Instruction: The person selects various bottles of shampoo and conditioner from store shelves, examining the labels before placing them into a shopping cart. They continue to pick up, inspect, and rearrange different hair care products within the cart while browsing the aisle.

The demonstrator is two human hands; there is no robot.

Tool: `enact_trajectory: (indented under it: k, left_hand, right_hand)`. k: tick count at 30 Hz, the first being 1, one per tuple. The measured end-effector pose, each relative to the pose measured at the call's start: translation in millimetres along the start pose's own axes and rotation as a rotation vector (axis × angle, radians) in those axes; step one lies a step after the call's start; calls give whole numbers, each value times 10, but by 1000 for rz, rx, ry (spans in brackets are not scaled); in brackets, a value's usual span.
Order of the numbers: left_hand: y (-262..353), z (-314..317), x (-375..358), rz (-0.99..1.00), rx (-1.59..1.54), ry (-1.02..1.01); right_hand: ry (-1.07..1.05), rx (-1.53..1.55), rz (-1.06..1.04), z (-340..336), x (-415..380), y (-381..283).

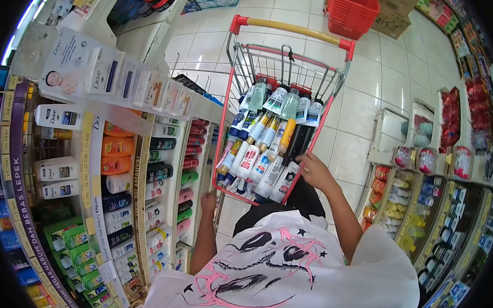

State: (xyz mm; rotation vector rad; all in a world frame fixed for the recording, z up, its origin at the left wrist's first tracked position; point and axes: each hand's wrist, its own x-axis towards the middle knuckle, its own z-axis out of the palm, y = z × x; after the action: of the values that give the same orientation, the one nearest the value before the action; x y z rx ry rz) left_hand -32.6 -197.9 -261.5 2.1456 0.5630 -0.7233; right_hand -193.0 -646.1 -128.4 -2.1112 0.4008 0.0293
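A shopping cart (321,127) with a red rim stands in front of me, filled with upright bottles and tubes. My right hand (314,170) is at the cart's right rim, its fingers bent over the edge beside a dark bottle (298,139). White bottles with red print (248,161) and an orange-yellow bottle (287,135) stand among the load. Clear-green bottles (290,105) are at its far end. Low on the left, my left hand (208,202) is between the cart's near corner and the shelf; its fingers are too small to make out.
Shelves of toiletries (118,164) run along my left, with a clear display stand (114,80) jutting out. More stocked shelves (410,213) line the right. Stacked red baskets (351,12) and cardboard boxes (392,19) stand on the tiled floor (367,76) ahead.
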Motion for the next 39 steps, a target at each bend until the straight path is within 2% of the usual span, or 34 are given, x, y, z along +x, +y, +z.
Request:
enact_trajectory:
  k: [2,3,4,5,6,7,9,12,13,14,15,17,18,19,21,23,25,27,29,31,34,39]
  left_hand:
    - [879,251,-470,424,193,261]
    - [1113,384,-610,553,127,214]
    - [1265,490,-727,681,65,169]
    - [1367,575,-829,673,63,195]
    - [1443,665,-914,646,-45,5]
    - [1488,723,-1013,612,-157,-189]
    - [1480,792,-1216,541,-150,-193]
    - [1428,924,-1538,429,-198,-191]
    - [1420,916,-1630,400,-238,-189]
    - [1441,878,-1725,295,-240,-245]
    - [1461,864,-1772,279,-258,-219]
    - [1537,851,-1850,341,-236,-242]
    - [1666,769,-1893,337,-221,-269]
    - [1807,726,-1933,332,-242,-254]
    - [2113,638,-2008,448,-270,-209]
    - [2439,525,-2124,517,-345,-232]
    - [2688,436,-2278,502,-498,-438]
    - [2828,392,-2416,545,-518,-468]
    - [2894,381,-2539,671,-701,-595]
    - [2940,396,-2664,663,-717,-557]
    - [2980,332,-2840,527,-612,-424]
    - [2719,209,-2877,565,-609,-331]
  right_hand:
    - [73,-66,-171,8,509,-56]
    - [62,-62,-197,-9,746,-23]
    - [-115,-157,-206,6,982,4]
    - [-291,-253,-211,49,1181,28]
    - [-402,-321,-174,90,1325,54]
    - [-417,-320,-185,125,1422,98]
    - [-645,-553,-128,119,1539,154]
    - [-640,-498,-184,30,1582,137]
    - [-614,-448,-204,6,1601,124]
    - [-466,-272,-305,24,1584,202]
    - [-494,-273,-327,-32,1589,22]
    - [-356,0,-54,-255,1513,-323]
    - [-264,135,-105,-279,1501,-439]
    - [-282,124,-119,-296,1491,-572]
    - [-240,701,80,-310,1466,-892]
    - [-244,782,61,-359,1467,-1243]
    - [-287,994,33,-399,1474,-1535]
    - [-253,1036,21,-452,1484,-1764]
    - [-290,907,-119,-506,1528,-1849]
    - [-297,884,-164,-541,1511,-1926]
    - [-405,883,-227,-539,1408,-2019]
    - [-488,977,-221,-422,1282,-2059]
